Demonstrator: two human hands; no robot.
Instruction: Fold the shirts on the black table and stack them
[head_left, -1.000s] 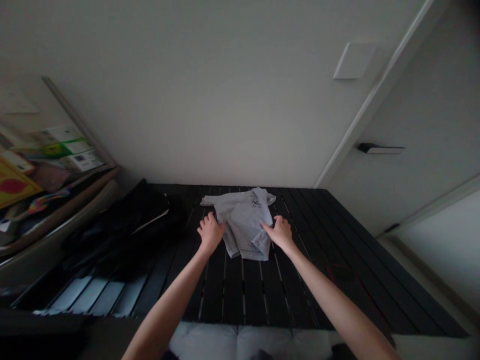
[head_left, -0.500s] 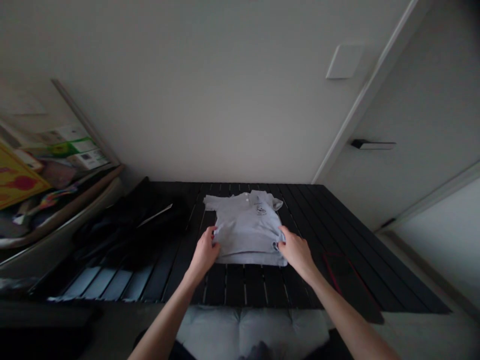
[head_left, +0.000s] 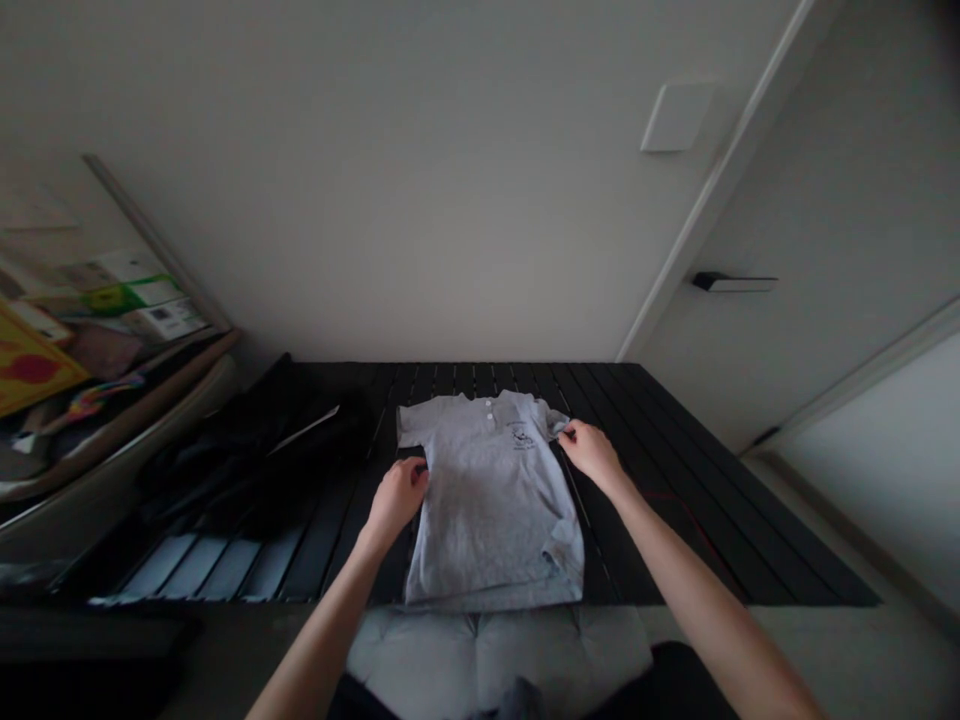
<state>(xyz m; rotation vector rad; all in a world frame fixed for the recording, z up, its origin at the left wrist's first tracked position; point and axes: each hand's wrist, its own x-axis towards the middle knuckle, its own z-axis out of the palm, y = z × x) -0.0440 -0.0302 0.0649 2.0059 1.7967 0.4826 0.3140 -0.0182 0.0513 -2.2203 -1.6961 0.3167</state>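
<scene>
A small grey short-sleeved shirt (head_left: 487, 500) lies spread face up on a dark slatted table (head_left: 645, 450). Its collar and white buttons point away from me, and a dark print marks the chest. The hem reaches the table's near edge, with a fold at its lower right. At the right sleeve, my right hand (head_left: 591, 452) pinches the cloth near the cuff. My left hand (head_left: 397, 495) is beside the shirt's left side below the sleeve, fingers loosely bent and a gap showing by the thumb; it seems to hold no cloth.
Black cloth (head_left: 240, 450) lies heaped on the table's left part, with a pale strip on it. A bin of mixed items (head_left: 112, 350) stands at far left. A wall (head_left: 450, 200) rises behind the table; a door with a handle (head_left: 735, 284) is at right. A grey cushion (head_left: 427, 650) is below.
The shirt has been drawn toward me and now lies longer, its hem at the table edge. My right hand has left the lower right side for the right sleeve; my left hand has let go.
</scene>
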